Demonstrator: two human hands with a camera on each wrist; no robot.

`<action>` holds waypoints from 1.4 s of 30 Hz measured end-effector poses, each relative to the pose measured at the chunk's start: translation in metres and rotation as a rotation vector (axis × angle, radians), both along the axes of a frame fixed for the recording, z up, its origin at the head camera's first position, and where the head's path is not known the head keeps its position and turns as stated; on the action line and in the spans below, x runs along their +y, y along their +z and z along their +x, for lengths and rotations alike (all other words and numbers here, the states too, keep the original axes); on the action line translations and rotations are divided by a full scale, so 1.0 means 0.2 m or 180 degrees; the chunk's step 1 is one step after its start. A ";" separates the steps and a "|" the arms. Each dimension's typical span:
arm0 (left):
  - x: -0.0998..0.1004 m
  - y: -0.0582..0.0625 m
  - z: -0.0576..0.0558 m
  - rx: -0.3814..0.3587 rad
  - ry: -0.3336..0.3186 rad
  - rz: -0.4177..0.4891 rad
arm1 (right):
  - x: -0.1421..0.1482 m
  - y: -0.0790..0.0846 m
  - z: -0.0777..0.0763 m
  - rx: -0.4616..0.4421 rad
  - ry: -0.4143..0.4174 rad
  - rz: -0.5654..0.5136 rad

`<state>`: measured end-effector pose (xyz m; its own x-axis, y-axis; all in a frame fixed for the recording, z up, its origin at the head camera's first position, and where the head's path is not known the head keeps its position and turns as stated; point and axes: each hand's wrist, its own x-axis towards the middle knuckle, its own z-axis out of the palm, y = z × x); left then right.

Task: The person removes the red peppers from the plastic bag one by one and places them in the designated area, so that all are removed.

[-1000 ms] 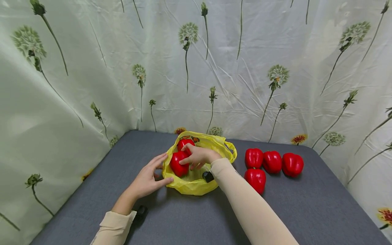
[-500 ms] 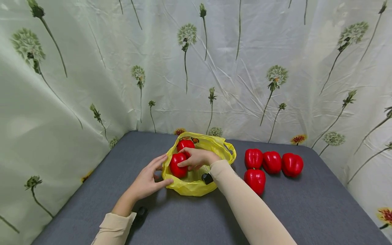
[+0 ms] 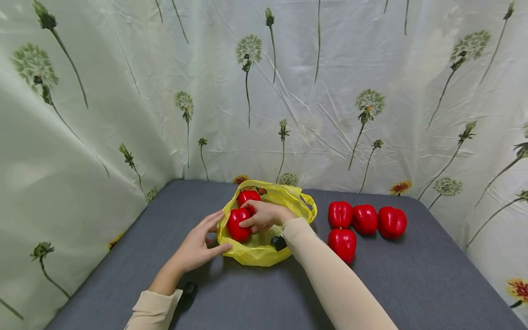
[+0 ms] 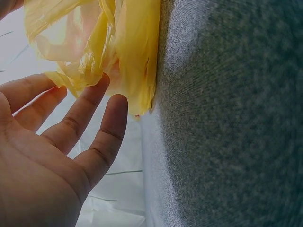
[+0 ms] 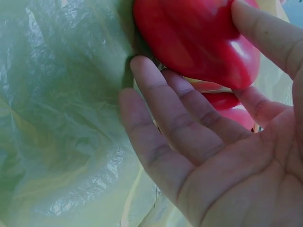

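In the head view a yellow plastic bag [image 3: 257,256] stands with its mouth spread wide on the table. Two red bell peppers lie inside: a nearer bell pepper [image 3: 238,229] and a farther bell pepper [image 3: 248,196], partly hidden. Reaching into the bag, my right hand [image 3: 266,214] holds the nearer pepper between thumb and forefinger, the other fingers loosely bent in the right wrist view. My left hand [image 3: 198,250] is at the bag's left side from outside, relaxed fingertips [image 4: 100,82] touching the crumpled plastic.
Right of the bag several more red bell peppers stand in a group, a front one [image 3: 342,245] before a back row [image 3: 365,219]. The grey table [image 3: 255,298] ends at a pale curtain [image 3: 313,105] with a dandelion print.
My right hand has settled its thumb and fingers on the nearer pepper, which has shifted slightly left within the bag. The left hand keeps its place at the bag's side.
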<state>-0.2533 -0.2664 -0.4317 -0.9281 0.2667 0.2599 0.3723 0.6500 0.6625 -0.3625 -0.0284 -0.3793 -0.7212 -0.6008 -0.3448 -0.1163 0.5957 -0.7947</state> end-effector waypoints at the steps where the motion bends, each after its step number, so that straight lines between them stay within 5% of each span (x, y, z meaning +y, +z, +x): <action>1: 0.00 0.00 0.00 -0.0002 0.0001 0.0001 | 0.00 0.00 0.00 0.0007 0.0000 -0.0011; 23: 0.01 0.00 0.00 0.0065 -0.0028 0.0047 | 0.03 -0.01 0.00 0.0127 -0.0036 -0.0170; 42: 0.00 -0.01 0.01 0.0111 -0.0047 0.0036 | 0.16 0.10 -0.01 0.0020 -0.0064 -0.0342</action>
<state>-0.2523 -0.2654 -0.4337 -0.9144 0.2772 0.2950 0.4048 0.6369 0.6562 -0.3643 0.0030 -0.3599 -0.7355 -0.6194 -0.2745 -0.1104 0.5093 -0.8535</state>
